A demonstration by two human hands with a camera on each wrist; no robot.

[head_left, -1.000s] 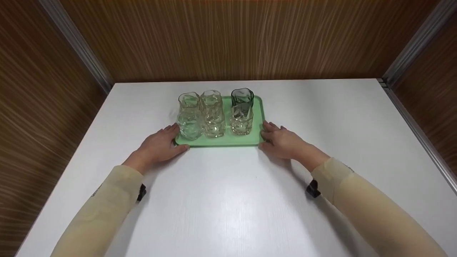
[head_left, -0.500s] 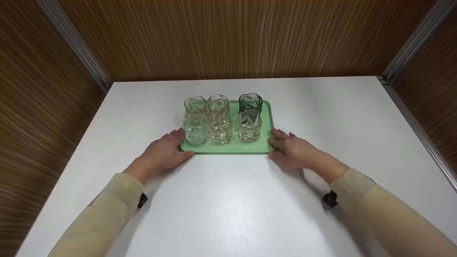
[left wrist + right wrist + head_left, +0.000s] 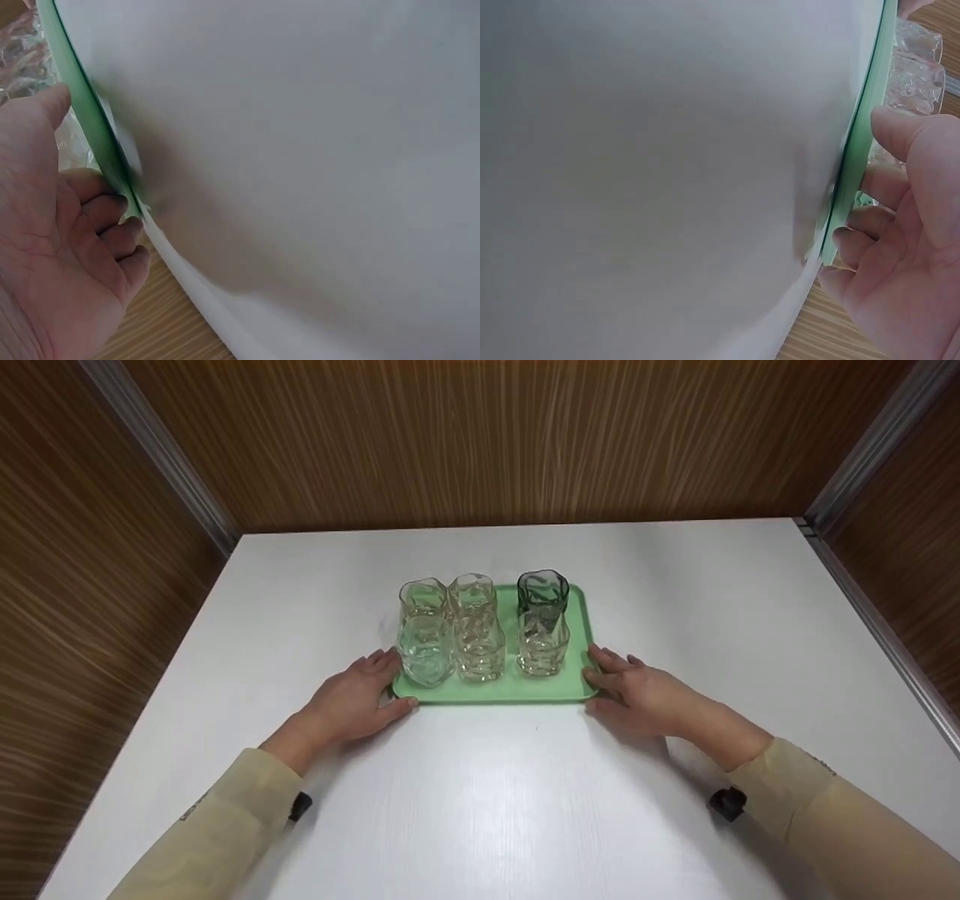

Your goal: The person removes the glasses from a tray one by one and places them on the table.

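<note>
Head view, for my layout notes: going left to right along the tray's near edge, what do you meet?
Left hand → green tray carrying the glasses → right hand, all on the white table.

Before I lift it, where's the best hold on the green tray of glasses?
Grip the green tray by its two short ends, coming in from left and right. The glasses crowd the top, and the low rim leaves room only at those ends.
</note>
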